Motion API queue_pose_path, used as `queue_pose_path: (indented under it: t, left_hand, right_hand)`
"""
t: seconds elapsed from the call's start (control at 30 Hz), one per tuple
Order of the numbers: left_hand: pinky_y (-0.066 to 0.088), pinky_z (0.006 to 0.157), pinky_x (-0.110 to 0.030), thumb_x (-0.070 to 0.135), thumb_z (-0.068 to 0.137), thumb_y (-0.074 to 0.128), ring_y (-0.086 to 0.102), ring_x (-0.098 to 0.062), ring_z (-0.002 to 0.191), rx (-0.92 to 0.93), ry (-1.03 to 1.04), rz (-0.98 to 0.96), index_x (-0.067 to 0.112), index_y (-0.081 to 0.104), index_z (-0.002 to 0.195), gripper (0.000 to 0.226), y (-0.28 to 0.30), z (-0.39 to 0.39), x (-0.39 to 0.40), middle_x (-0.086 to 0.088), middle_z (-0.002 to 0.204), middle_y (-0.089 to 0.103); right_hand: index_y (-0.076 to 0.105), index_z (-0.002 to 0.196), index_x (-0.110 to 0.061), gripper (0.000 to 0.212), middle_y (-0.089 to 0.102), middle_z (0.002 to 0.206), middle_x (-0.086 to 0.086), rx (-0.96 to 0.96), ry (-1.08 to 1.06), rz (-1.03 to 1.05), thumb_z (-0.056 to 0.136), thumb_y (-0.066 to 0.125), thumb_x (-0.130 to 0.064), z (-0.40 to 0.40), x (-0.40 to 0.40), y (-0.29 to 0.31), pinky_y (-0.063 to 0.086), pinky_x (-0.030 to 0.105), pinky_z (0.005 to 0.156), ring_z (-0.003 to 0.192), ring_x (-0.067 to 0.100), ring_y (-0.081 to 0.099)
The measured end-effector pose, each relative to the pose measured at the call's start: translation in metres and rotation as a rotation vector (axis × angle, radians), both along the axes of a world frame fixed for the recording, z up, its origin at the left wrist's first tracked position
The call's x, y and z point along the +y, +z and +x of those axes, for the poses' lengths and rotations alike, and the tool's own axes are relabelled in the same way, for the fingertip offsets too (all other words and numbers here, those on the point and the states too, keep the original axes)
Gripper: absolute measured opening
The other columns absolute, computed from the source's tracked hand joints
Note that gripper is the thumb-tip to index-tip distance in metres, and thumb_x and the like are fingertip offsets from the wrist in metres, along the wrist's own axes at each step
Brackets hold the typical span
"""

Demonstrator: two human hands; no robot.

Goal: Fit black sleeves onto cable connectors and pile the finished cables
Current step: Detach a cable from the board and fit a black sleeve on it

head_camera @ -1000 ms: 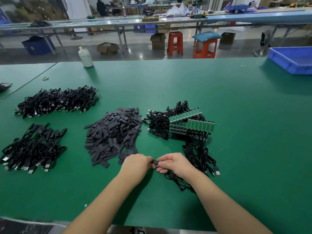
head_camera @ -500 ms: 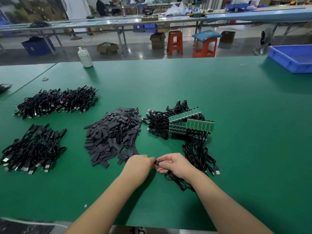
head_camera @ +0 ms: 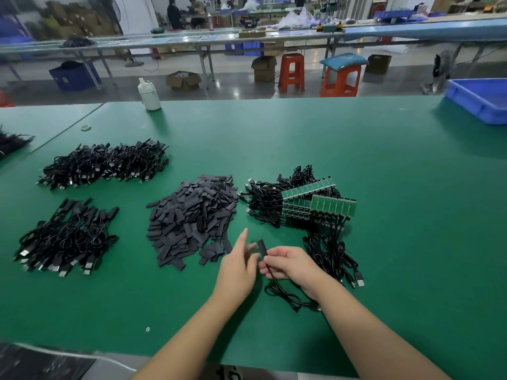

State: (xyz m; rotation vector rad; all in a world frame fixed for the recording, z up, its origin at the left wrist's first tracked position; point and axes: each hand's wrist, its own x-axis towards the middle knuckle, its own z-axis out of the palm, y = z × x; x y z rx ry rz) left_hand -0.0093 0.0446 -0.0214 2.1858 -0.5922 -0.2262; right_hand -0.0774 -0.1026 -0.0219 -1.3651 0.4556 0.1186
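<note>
My right hand (head_camera: 290,266) grips a black cable whose sleeved connector (head_camera: 262,249) sticks up from my fingers; the cable's loop (head_camera: 285,296) trails on the mat below. My left hand (head_camera: 238,266) is just left of the connector, fingers spread and blurred, holding nothing. A heap of loose black sleeves (head_camera: 192,215) lies ahead of it. To the right sit unsleeved cables with green circuit boards (head_camera: 318,201) and more cables (head_camera: 329,250). At the near left is a pile of sleeved cables (head_camera: 68,237).
Another cable pile (head_camera: 104,164) lies at the far left of the green mat (head_camera: 274,138). A white bottle (head_camera: 149,95) stands at the far edge, a blue bin (head_camera: 482,101) at the far right. Stools and benches stand beyond the table.
My hands were pinched together on the connector. Now the left hand has let go and opened, and the right hand has tilted the sleeved connector upward.
</note>
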Motion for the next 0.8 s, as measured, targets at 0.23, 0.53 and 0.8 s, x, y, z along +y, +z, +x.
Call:
queue_pose_path:
  t: [0.23, 0.53, 0.8]
  left_hand:
    - [0.055, 0.093, -0.043, 0.019, 0.093, 0.065, 0.070, -0.036, 0.099, 0.845, -0.170, -0.538, 0.012, 0.058, 0.126, 0.035, 0.000, -0.014, 0.009, -0.023, 0.105, 0.072]
    - [0.058, 0.057, -0.029, 0.012, 0.098, 0.057, 0.071, -0.024, 0.070, 0.673, 0.085, -0.489, -0.004, 0.059, 0.107, 0.019, 0.027, 0.024, 0.049, -0.017, 0.089, 0.074]
    - [0.053, 0.088, -0.044, 0.041, 0.096, 0.058, 0.066, -0.028, 0.105, 0.033, 0.484, 0.343, 0.007, 0.047, 0.139, 0.055, 0.044, 0.152, 0.171, -0.016, 0.120, 0.067]
  right_hand:
    - [0.069, 0.113, -0.005, 0.032, 0.076, 0.104, 0.006, -0.149, -0.311, 0.253, 0.083, 0.077, -0.012, 0.016, 0.008, 0.024, 0.054, 0.024, 0.080, 0.090, 0.015, 0.067]
    - [0.063, 0.128, -0.022, 0.041, 0.063, 0.125, -0.011, -0.016, 0.016, -0.912, 0.094, 0.063, -0.045, 0.006, 0.017, -0.001, 0.041, 0.020, 0.099, 0.124, 0.010, 0.051]
    - [0.034, 0.152, -0.026, 0.053, 0.028, 0.160, -0.008, -0.049, 0.187, -1.415, 0.104, 0.033, -0.049, -0.018, 0.017, -0.041, 0.014, 0.031, 0.123, 0.150, 0.012, 0.019]
